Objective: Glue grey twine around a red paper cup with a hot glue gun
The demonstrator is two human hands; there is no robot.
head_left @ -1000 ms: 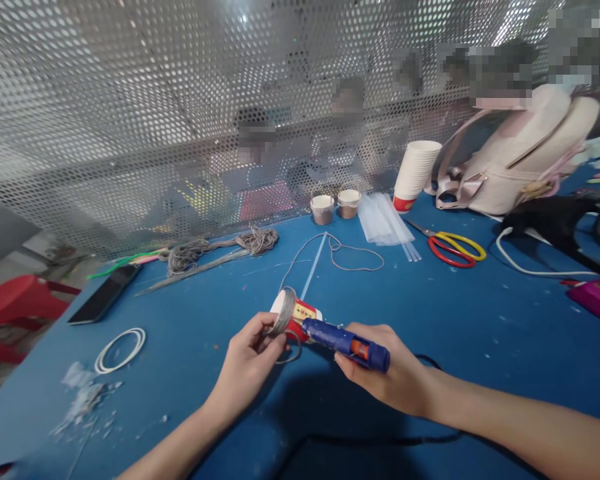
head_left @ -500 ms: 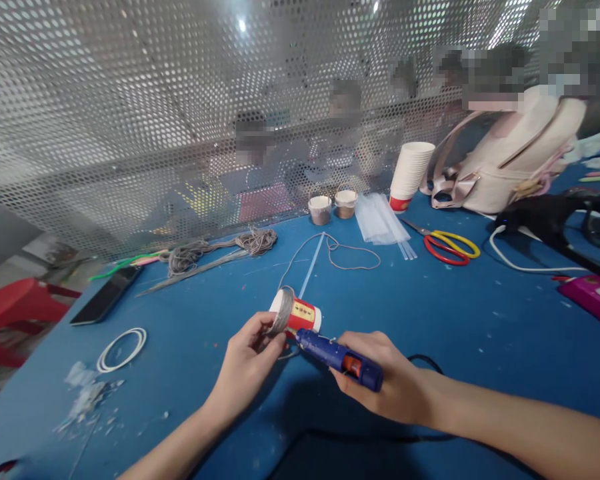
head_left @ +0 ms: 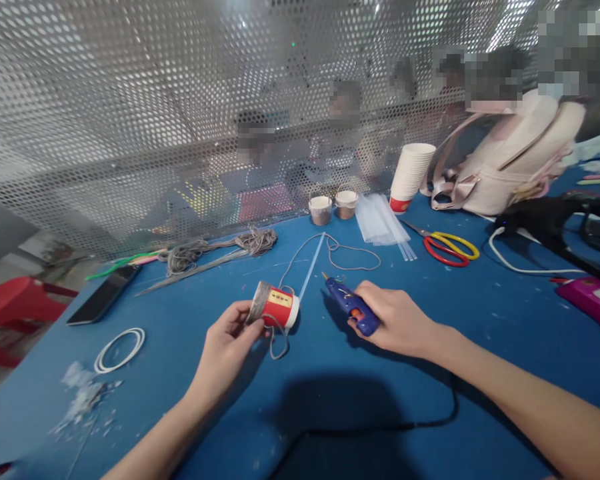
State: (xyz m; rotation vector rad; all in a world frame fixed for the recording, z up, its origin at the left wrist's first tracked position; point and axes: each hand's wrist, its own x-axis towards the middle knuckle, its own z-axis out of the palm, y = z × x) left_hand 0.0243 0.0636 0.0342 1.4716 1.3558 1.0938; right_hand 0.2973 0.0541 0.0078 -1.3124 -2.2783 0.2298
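Observation:
My left hand (head_left: 234, 342) grips a red and white paper cup (head_left: 280, 308) by its rim end, tilted on its side. Grey cord (head_left: 258, 301) is wound around that end. A loose length of the cord hangs off the cup in a loop, and another part (head_left: 356, 268) trails across the table behind it. My right hand (head_left: 397, 319) is closed around a blue hot glue gun (head_left: 349, 303). Its nozzle points up and to the left, apart from the cup. Just behind the cup lies a thin translucent glue stick (head_left: 312, 267).
Further back stand two cord-wrapped cups (head_left: 321, 209), clear glue sticks (head_left: 380, 219), stacked paper cups (head_left: 413, 177), scissors (head_left: 450, 248) and a backpack (head_left: 510, 160). To the left are grey cord bundles (head_left: 190, 257), a phone (head_left: 105, 295) and a white coil (head_left: 120, 350). A black cable (head_left: 380, 429) crosses in front.
The glue gun has moved away from the cup, up and to the right, in my right hand. My left hand has shifted the cup slightly left and turned it.

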